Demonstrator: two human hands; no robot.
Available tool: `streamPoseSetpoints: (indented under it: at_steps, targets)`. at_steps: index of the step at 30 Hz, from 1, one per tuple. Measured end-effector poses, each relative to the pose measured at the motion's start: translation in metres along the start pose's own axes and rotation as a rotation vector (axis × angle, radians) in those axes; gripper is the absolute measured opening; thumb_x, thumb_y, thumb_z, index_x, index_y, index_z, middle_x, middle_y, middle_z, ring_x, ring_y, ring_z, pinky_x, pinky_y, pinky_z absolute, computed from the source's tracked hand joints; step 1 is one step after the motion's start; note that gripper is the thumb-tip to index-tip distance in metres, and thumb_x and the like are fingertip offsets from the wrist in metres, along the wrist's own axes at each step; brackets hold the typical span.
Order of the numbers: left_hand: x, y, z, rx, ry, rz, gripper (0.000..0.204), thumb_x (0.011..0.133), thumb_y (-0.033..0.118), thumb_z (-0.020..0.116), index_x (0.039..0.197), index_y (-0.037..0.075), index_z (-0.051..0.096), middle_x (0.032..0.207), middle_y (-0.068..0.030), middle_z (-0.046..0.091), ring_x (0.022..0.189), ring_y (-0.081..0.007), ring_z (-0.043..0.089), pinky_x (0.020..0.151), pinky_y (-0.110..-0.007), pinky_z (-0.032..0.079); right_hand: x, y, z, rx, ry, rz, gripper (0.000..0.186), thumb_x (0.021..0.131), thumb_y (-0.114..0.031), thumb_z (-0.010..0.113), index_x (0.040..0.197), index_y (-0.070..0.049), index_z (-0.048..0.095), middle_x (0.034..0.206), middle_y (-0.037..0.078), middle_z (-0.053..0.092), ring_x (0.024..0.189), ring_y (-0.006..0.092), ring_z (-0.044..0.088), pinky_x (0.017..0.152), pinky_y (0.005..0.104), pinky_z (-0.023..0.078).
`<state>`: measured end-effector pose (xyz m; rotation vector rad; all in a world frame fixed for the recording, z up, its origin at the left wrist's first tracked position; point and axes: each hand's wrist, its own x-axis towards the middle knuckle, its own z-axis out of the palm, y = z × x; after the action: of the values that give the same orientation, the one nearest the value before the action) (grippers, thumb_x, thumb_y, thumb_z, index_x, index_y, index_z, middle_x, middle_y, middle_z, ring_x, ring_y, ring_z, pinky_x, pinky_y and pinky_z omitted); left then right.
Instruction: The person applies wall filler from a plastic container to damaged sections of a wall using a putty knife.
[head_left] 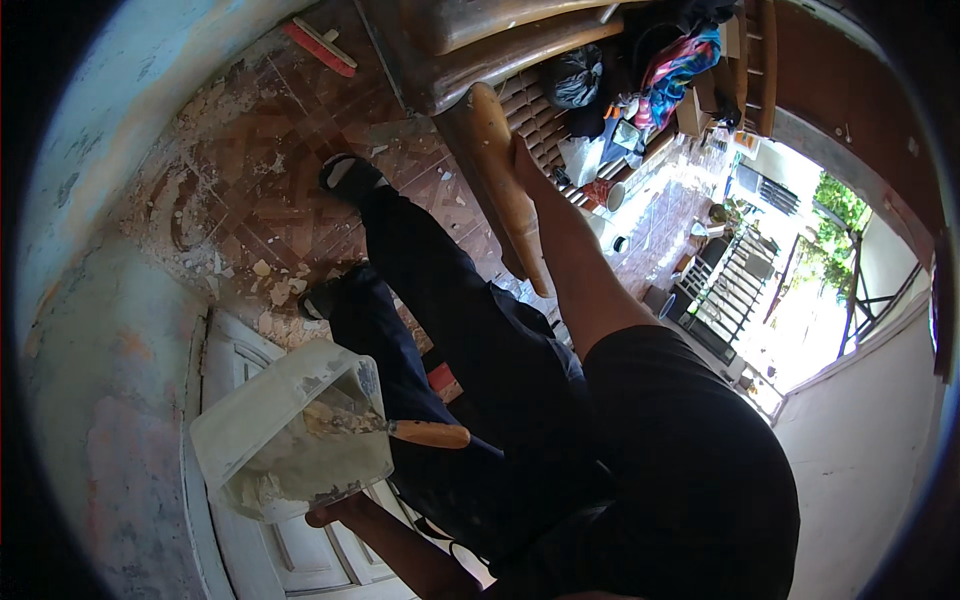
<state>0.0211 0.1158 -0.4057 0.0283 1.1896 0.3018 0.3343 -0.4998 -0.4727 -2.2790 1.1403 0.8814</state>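
My left hand (340, 511) grips a whitish, plaster-smeared plastic tub (235, 410) by its lower edge, and the tub is tilted. Inside lies a trowel (430, 433), its wooden handle sticking out over the rim and its blade coated with a pale mix. My right arm reaches up to the wooden armrest (490, 170) of a bench. There my right hand (521, 155) touches the armrest's side; its fingers are hidden, so their grip does not show.
Plaster chips (262, 268) litter the brown tiled floor (270, 200) around my feet. A red broom head (320, 48) lies by the wall. Bags and cloths (680, 75) cover the slatted bench. Beside me are a white panelled door (310, 560) and a patchy wall (110, 370). A bright doorway opens at right.
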Motion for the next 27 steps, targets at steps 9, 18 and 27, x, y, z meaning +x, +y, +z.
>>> streamPoseSetpoints:
  at_steps: [9, 18, 27]
  targets:
    - [-0.071, -0.072, 0.12, 0.366, -0.599, -0.045, 0.086, 0.058, 0.035, 0.071, 0.135, 0.008, 0.044, 0.131, -0.0127, 0.051, 0.122, -0.0343, 0.046, 0.106, -0.052, 0.033, -0.024, -0.027, 0.016, -0.284, -0.006, -0.085, 0.052, 0.095, -0.04, 0.037, 0.133, -0.005, 0.046, 0.122, 0.019, 0.054, 0.108, 0.0306, 0.053, 0.099, 0.039, 0.038]
    - [-0.085, -0.116, 0.125, 0.16, -0.556, 0.01, 0.085, 0.058, 0.028, 0.066, 0.137, 0.008, 0.041, 0.134, -0.0143, 0.048, 0.125, -0.0397, 0.042, 0.106, -0.059, 0.03, 0.013, -0.094, 0.036, -0.628, 0.012, -0.359, 0.05, 0.094, -0.037, 0.04, 0.132, -0.005, 0.047, 0.121, 0.02, 0.054, 0.108, 0.0328, 0.052, 0.099, 0.0406, 0.038]
    - [-0.033, -0.166, 0.163, -0.046, -0.592, 0.23, 0.078, 0.065, 0.023, 0.064, 0.138, 0.007, 0.04, 0.136, -0.0159, 0.047, 0.126, -0.0402, 0.042, 0.105, -0.06, 0.031, 0.024, -0.271, 0.014, -1.226, -0.189, -2.004, 0.048, 0.081, -0.03, 0.066, 0.121, -0.007, 0.054, 0.128, 0.019, 0.047, 0.124, 0.0353, 0.043, 0.102, 0.0449, 0.038]
